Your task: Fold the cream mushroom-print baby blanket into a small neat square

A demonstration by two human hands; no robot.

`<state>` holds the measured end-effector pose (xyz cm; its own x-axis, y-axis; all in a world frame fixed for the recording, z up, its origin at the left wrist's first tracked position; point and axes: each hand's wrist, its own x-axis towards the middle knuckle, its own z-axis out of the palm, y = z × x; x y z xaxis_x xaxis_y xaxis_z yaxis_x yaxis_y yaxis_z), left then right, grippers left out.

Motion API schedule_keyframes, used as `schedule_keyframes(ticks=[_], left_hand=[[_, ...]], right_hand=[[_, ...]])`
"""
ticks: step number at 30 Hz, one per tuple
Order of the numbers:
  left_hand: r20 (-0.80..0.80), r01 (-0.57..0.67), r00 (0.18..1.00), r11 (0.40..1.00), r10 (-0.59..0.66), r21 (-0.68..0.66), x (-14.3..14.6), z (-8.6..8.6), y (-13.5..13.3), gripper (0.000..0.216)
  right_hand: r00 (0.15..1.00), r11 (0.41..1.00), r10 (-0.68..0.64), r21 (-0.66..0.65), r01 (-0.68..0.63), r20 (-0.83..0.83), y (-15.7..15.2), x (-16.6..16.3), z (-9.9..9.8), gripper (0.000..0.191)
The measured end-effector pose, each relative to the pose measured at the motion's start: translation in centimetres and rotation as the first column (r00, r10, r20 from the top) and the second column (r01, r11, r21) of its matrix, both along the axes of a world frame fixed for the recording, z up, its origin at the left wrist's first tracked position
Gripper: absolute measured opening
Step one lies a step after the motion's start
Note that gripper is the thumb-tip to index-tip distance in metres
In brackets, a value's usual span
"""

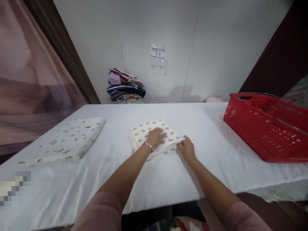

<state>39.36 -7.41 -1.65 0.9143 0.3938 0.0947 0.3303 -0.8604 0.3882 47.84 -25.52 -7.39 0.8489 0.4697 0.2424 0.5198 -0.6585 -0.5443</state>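
Observation:
A cream cloth [144, 129] with grey mouse-head prints lies folded in several layers on the white-covered table [154, 183]. Palm down across its middle, my left hand [156, 138] is open, with its fingers spread and a bracelet at the wrist. My right hand [188, 149] is closed on the cloth's right corner, thumb and fingers pinching the layers there. To the left lies another folded white cloth [74, 136] with small dark and brown prints, apart from both hands.
A red plastic basket [255, 131] with metal handles stands on the table's right side. Behind the table rises a pile of folded fabrics [126, 85] by the wall. Two handwritten paper signs [158, 65] are taped above. A draped curtain [36, 70] hangs at the left.

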Motion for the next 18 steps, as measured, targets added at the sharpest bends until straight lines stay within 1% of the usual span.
schedule_keyframes(ticks=[3,4,6,8,10,14,18], left_hand=[[0.055,0.103,0.993,0.994,-0.104,0.025,-0.2,0.7,-2.2,0.043],[0.054,0.122,0.991,0.992,-0.124,0.034,-0.1,0.9,-2.7,0.042],[0.032,0.124,0.992,0.991,-0.126,0.049,0.5,1.1,-3.0,0.041],[-0.004,0.095,0.995,0.993,-0.095,0.068,1.3,1.1,-2.5,0.041],[-0.049,0.061,0.997,0.994,-0.056,0.096,2.1,0.8,-1.3,0.044],[-0.139,0.022,0.990,0.991,-0.003,0.136,3.1,-0.4,1.4,0.053],[-0.177,-0.004,0.984,0.992,0.027,0.127,3.5,-1.6,3.0,0.056]], right_hand=[[0.999,0.998,-0.046,0.039,0.047,-0.023,0.7,0.0,-0.4,0.026],[0.998,0.997,-0.057,0.053,0.059,-0.030,0.9,0.0,-0.5,0.026],[0.997,0.994,-0.064,0.084,0.067,-0.039,1.3,0.0,-0.6,0.027],[0.998,0.991,-0.045,0.127,0.050,-0.045,1.4,0.0,-0.7,0.027],[0.998,0.982,-0.020,0.187,0.032,-0.065,1.4,0.0,-0.8,0.026],[0.984,0.947,0.049,0.321,0.009,-0.173,0.8,0.2,-0.9,0.025],[0.955,0.916,0.155,0.398,-0.043,-0.254,-0.3,0.1,-0.9,0.016]])
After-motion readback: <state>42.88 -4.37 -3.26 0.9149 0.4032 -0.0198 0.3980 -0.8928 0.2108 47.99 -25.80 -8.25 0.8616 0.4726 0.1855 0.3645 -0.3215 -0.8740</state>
